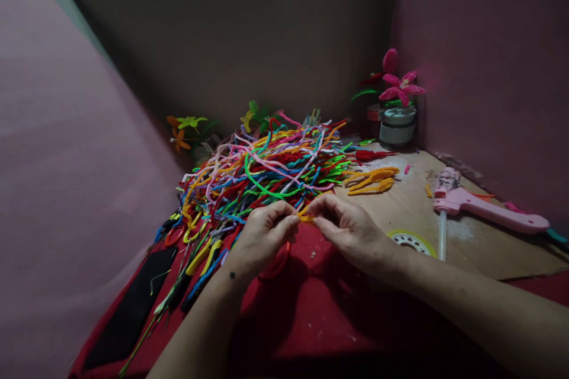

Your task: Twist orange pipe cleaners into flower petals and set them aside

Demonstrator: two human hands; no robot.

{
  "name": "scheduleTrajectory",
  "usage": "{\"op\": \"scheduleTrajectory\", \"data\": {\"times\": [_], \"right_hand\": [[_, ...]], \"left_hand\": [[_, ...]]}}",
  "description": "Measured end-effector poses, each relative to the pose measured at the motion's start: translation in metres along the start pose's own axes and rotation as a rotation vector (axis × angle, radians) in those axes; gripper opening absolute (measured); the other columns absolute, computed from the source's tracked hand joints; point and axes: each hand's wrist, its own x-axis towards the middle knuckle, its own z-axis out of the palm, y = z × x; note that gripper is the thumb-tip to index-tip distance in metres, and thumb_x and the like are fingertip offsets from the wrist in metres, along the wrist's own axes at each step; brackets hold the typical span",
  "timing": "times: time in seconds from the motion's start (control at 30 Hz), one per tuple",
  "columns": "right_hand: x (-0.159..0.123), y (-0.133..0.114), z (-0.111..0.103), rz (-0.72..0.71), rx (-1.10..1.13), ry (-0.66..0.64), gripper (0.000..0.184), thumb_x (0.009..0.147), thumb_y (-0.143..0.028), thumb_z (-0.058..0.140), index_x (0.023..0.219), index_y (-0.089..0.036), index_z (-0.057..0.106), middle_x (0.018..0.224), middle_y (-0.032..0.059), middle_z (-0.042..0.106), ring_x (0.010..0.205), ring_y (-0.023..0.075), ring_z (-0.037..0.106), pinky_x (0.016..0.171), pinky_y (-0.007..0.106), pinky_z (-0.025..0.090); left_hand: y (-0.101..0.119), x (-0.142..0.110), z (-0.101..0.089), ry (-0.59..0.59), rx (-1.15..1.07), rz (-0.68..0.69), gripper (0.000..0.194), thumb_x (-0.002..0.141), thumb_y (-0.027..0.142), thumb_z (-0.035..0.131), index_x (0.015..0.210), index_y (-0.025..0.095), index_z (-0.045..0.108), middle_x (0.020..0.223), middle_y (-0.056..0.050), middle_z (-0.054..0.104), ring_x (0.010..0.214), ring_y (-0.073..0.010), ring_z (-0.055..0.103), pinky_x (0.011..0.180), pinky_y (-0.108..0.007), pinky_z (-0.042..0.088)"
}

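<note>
My left hand (265, 232) and my right hand (349, 226) meet over the red cloth (311, 314), fingertips pinched together. Between them is a short orange pipe cleaner piece (306, 217), held by both hands. Just behind my hands lies a big heap of pipe cleaners (262, 174) in many colours. Several bent orange pipe cleaner pieces (372, 180) lie on the wooden board (471, 243) to the right of the heap.
A pink glue gun (484, 208) lies on the board at right, a yellow-rimmed tape roll (411, 241) near my right wrist. Pink pipe-cleaner flowers (400, 87) stand in a pot at the back right corner. Small orange and yellow flowers (184, 130) sit back left. Walls close in around.
</note>
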Motion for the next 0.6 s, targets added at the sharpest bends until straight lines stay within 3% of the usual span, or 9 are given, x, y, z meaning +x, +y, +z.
{"op": "scheduleTrajectory", "data": {"times": [0.17,0.3,0.4,0.6], "right_hand": [[-0.0010,0.0008,-0.0025,-0.235,-0.349,0.051,0.012,0.078,-0.008,0.048,0.082,-0.012,0.058,0.077,0.0066,0.057,0.072,0.0150,0.053,0.066,0.027,0.043],[-0.0031,0.0029,-0.0008,-0.362,-0.494,0.046,0.014,0.082,-0.010,0.043,0.081,-0.010,0.057,0.077,0.0101,0.055,0.072,0.0174,0.050,0.065,0.030,0.042],[-0.0028,0.0030,-0.0003,-0.381,-0.492,0.038,0.016,0.084,-0.009,0.041,0.082,-0.010,0.057,0.077,0.0105,0.054,0.073,0.0174,0.050,0.065,0.030,0.043],[-0.0020,0.0009,-0.0037,-0.311,-0.278,-0.002,0.014,0.080,-0.002,0.047,0.083,-0.012,0.056,0.077,0.0063,0.055,0.072,0.0135,0.051,0.065,0.024,0.043]], "left_hand": [[-0.0011,-0.0009,0.0006,-0.019,-0.007,-0.037,0.013,0.077,0.022,0.053,0.067,0.013,0.054,0.053,0.004,0.049,0.048,-0.0067,0.045,0.046,-0.017,0.034],[0.0034,-0.0009,-0.0009,-0.061,0.075,-0.045,0.016,0.076,0.021,0.053,0.063,0.013,0.054,0.052,0.003,0.050,0.049,-0.0067,0.044,0.046,-0.016,0.033],[0.0046,-0.0005,-0.0032,-0.093,0.090,-0.066,0.017,0.076,0.022,0.053,0.062,0.013,0.054,0.053,0.002,0.051,0.049,-0.0071,0.044,0.047,-0.017,0.034],[0.0013,0.0008,-0.0090,-0.076,0.088,-0.077,0.016,0.076,0.024,0.052,0.065,0.013,0.053,0.052,0.004,0.047,0.048,-0.0070,0.041,0.046,-0.018,0.032]]}}
